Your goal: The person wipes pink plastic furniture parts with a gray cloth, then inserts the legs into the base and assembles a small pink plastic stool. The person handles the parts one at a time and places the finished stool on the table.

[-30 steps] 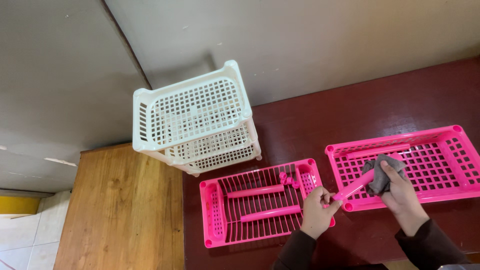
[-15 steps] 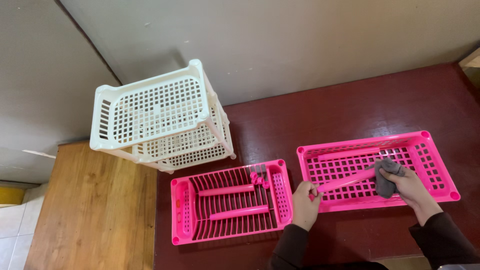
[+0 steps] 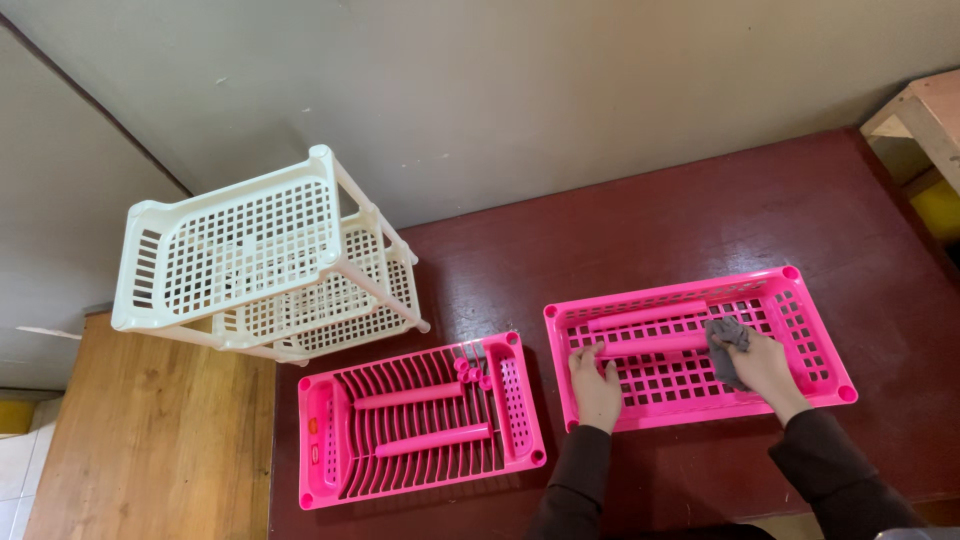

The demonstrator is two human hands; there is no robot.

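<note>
Two pink plastic trays lie on a dark red table [image 3: 700,210]. In the right pink tray [image 3: 820,355] lie two pink tubes. My left hand [image 3: 596,385] holds the left end of the nearer pink tube [image 3: 655,344] inside this tray. My right hand [image 3: 762,365] presses a grey cloth [image 3: 726,345] against the tube's right end. The left pink tray [image 3: 330,440], with slotted bottom, holds two more pink tubes [image 3: 410,396] and some small pink caps [image 3: 472,372]. Neither hand touches it.
A cream plastic rack [image 3: 240,260] of stacked perforated shelves stands at the table's back left corner. A wooden surface [image 3: 150,440] lies lower on the left. A wooden piece [image 3: 925,115] shows at the far right. A grey wall runs behind.
The pink tube, held up over the right tray's near edge before, now lies down inside the tray. My hands followed it in, the cloth staying on its right end. The view shifted.
</note>
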